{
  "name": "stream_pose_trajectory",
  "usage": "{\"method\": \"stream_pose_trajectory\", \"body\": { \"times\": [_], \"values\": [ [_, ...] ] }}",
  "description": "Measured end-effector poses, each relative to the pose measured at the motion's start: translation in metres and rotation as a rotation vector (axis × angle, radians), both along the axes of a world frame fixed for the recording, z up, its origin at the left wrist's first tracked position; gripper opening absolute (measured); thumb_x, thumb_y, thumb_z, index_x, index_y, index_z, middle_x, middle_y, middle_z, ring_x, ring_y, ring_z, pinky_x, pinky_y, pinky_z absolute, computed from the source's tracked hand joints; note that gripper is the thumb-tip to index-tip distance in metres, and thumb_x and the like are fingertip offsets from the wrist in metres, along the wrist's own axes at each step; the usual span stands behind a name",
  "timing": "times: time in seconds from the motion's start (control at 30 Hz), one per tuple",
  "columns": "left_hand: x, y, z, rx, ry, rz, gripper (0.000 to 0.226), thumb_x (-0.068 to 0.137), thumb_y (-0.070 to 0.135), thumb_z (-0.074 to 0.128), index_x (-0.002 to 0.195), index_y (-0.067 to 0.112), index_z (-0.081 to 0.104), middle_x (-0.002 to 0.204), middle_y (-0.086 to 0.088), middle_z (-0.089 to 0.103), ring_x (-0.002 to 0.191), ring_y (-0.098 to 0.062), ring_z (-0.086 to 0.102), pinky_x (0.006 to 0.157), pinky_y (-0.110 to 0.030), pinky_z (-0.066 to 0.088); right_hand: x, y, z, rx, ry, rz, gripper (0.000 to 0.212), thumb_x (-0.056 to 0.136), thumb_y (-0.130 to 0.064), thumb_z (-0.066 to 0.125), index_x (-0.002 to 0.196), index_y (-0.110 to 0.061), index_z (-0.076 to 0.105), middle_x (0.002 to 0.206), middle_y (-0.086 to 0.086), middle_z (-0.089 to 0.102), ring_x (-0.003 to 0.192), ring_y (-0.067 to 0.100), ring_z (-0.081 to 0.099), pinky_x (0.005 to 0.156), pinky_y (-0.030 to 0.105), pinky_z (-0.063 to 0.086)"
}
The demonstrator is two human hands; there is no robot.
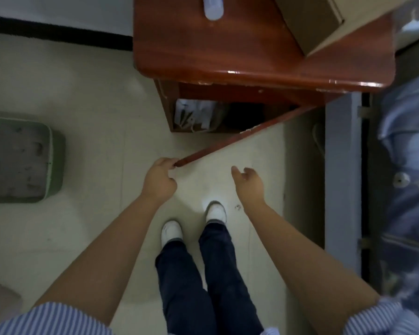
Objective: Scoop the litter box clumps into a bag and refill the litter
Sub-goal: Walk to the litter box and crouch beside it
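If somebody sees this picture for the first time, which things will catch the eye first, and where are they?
First comes the left hand, in the middle, gripping the edge of the open cabinet door of the red-brown wooden cabinet at the top. The right hand hangs open beside it, holding nothing. At the left edge, on the pale floor, stands the green litter box filled with grey litter.

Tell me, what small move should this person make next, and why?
Probably reach the free right hand into the open reddish wooden cabinet for the pale bag: the left hand grips the cabinet door's edge, holding it open.
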State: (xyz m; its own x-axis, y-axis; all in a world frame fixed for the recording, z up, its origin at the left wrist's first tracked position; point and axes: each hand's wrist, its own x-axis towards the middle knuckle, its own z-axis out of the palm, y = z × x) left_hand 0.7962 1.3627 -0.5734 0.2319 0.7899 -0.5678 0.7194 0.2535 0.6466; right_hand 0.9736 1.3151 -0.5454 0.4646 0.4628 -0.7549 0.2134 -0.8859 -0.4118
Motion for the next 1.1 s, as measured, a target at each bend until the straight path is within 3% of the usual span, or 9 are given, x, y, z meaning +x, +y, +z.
{"method": "stream_pose_trajectory", "body": {
  "times": [0.03, 0.13, 0.27, 0.37, 0.43, 0.57, 0.7, 0.87, 1.1],
  "values": [
    [-0.001, -0.004, -0.001, -0.021, -0.005, -0.031, 0.062, 0.075, -0.025, 0.038, 0.133, -0.004, 0.042, 0.130, -0.023, 0.048, 0.120, -0.032, 0.046, 0.088, -0.005, 0.023, 0.001, -0.003, -0.004, -0.056, 0.061, -0.064, 0.040, 0.094, -0.041, 0.045, 0.118, -0.010, 0.053, 0.112, 0.006, 0.057, 0.105, 0.019, 0.054, 0.100, 0.030, 0.037],
    [-0.006, -0.009, -0.002, -0.053, -0.001, -0.121, 0.063, 0.077, -0.024, 0.037, 0.135, -0.001, 0.040, 0.132, -0.020, 0.046, 0.123, -0.029, 0.044, 0.089, -0.005, 0.022, 0.000, 0.001, -0.016, -0.070, 0.099, -0.038, 0.063, 0.093, -0.048, 0.041, 0.138, -0.004, 0.039, 0.133, 0.013, 0.051, 0.123, 0.028, 0.048, 0.109, 0.039, 0.036],
    [-0.005, -0.019, 0.002, -0.120, -0.012, -0.225, 0.062, 0.079, -0.024, 0.035, 0.136, -0.001, 0.037, 0.135, -0.019, 0.045, 0.125, -0.028, 0.042, 0.087, -0.001, 0.020, -0.004, 0.013, -0.026, 0.031, 0.111, -0.072, 0.067, 0.088, -0.051, 0.050, 0.136, -0.004, 0.042, 0.130, 0.014, 0.054, 0.118, 0.028, 0.054, 0.103, 0.041, 0.044],
    [-0.003, -0.026, 0.000, -0.199, -0.007, -0.349, 0.062, 0.080, -0.024, 0.033, 0.138, -0.001, 0.033, 0.138, -0.017, 0.042, 0.129, -0.027, 0.038, 0.083, 0.005, 0.022, 0.001, 0.013, -0.034, 0.066, 0.096, -0.033, 0.039, 0.087, -0.040, 0.058, 0.108, -0.007, 0.060, 0.112, 0.014, 0.064, 0.102, 0.028, 0.063, 0.093, 0.040, 0.051],
    [0.001, -0.033, 0.000, -0.264, 0.005, -0.412, 0.063, 0.081, -0.024, 0.032, 0.139, -0.001, 0.030, 0.142, -0.015, 0.038, 0.133, -0.025, 0.034, 0.081, 0.013, 0.017, 0.009, 0.007, -0.036, 0.077, 0.114, -0.074, 0.019, 0.085, -0.029, 0.063, 0.079, -0.012, 0.057, 0.094, 0.013, 0.064, 0.085, 0.026, 0.064, 0.084, 0.038, 0.055],
    [0.018, -0.057, 0.004, -0.321, 0.036, -0.576, 0.059, 0.086, -0.019, 0.031, 0.141, 0.003, 0.030, 0.149, -0.009, 0.030, 0.139, -0.019, 0.026, 0.093, 0.002, 0.009, 0.028, -0.018, -0.033, 0.047, 0.099, -0.055, 0.012, 0.082, -0.015, 0.062, 0.072, -0.008, 0.060, 0.088, 0.015, 0.066, 0.077, 0.022, 0.062, 0.081, 0.037, 0.057],
    [0.043, -0.069, 0.005, -0.188, 0.184, -0.631, 0.051, 0.095, -0.002, 0.033, 0.145, 0.006, 0.023, 0.154, -0.008, 0.021, 0.142, -0.017, 0.020, 0.109, -0.014, 0.011, 0.058, -0.058, -0.024, -0.032, -0.001, 0.076, 0.020, 0.084, -0.017, 0.060, 0.066, -0.013, 0.051, 0.071, 0.001, 0.053, 0.073, 0.019, 0.055, 0.056, 0.024, 0.047],
    [0.134, -0.069, 0.010, 0.136, 0.286, -0.825, 0.056, 0.093, 0.001, 0.034, 0.147, 0.005, 0.018, 0.156, -0.010, 0.016, 0.145, -0.024, 0.012, 0.114, -0.033, 0.014, 0.117, -0.113, -0.011, -0.119, -0.152, 0.238, 0.020, 0.094, -0.022, 0.046, 0.094, -0.006, 0.057, 0.082, 0.007, 0.056, 0.079, 0.025, 0.061, 0.076, 0.037, 0.055],
    [0.298, -0.077, 0.021, 0.437, 0.324, -1.154, 0.072, 0.090, 0.000, 0.034, 0.149, 0.015, -0.004, 0.157, 0.002, -0.013, 0.145, -0.017, -0.014, 0.117, -0.033, 0.000, 0.222, -0.172, -0.009, -0.130, -0.383, 0.352, 0.028, 0.097, -0.026, 0.042, 0.107, -0.005, 0.058, 0.101, 0.016, 0.065, 0.093, 0.033, 0.061, 0.066, 0.033, 0.038]
  ]
}}
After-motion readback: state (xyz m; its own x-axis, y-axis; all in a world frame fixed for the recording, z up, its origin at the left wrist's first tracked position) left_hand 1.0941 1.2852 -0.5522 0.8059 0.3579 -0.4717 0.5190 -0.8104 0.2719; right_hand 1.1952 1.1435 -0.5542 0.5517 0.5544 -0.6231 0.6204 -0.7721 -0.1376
